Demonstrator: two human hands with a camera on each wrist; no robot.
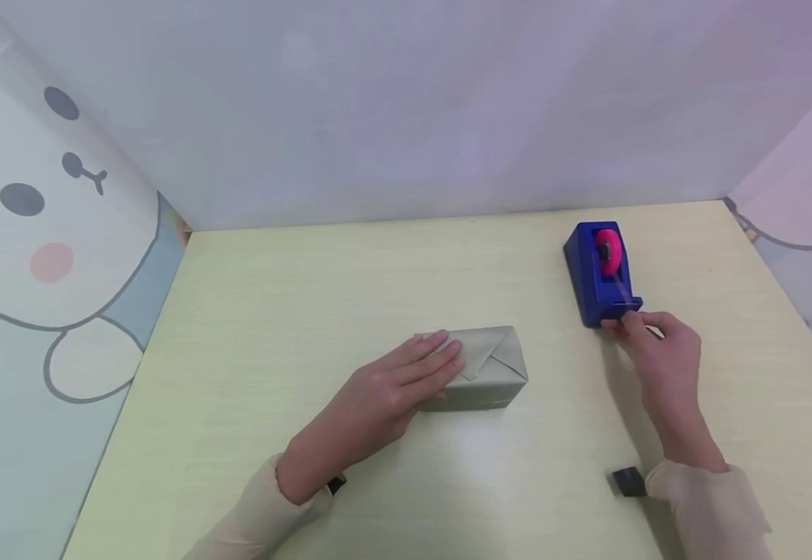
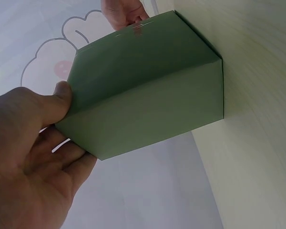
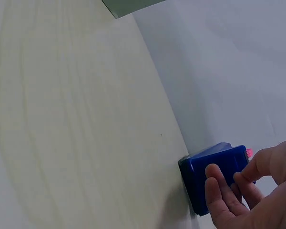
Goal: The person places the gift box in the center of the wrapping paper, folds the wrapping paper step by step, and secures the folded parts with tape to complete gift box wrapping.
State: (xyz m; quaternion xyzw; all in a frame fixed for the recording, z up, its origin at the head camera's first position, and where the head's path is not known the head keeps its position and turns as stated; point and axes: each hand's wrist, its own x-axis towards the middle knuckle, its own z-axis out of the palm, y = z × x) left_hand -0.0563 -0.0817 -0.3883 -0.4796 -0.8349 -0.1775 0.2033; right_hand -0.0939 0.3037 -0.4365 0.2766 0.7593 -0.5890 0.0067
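Observation:
A box wrapped in silvery-green paper (image 1: 486, 393) lies on the table, folded flaps showing on its top. My left hand (image 1: 395, 385) holds its left part, fingers laid across the top and thumb against the near side, as the left wrist view shows. To the right and farther back stands a blue tape dispenser (image 1: 586, 284) with a pink-cored tape roll (image 1: 609, 253). A clear strand runs from the roll to the dispenser's front edge. There my right hand (image 1: 665, 362) pinches the tape end between thumb and index finger, its other fingers near the dispenser's front face (image 3: 198, 179).
The pale wooden table (image 1: 294, 288) meets a plain light backdrop (image 1: 378, 109) at the back. Cartoon-printed panels (image 1: 91, 233) stand at the sides. Small dark pieces of the wrist gear (image 1: 630, 481) show beside both sleeves.

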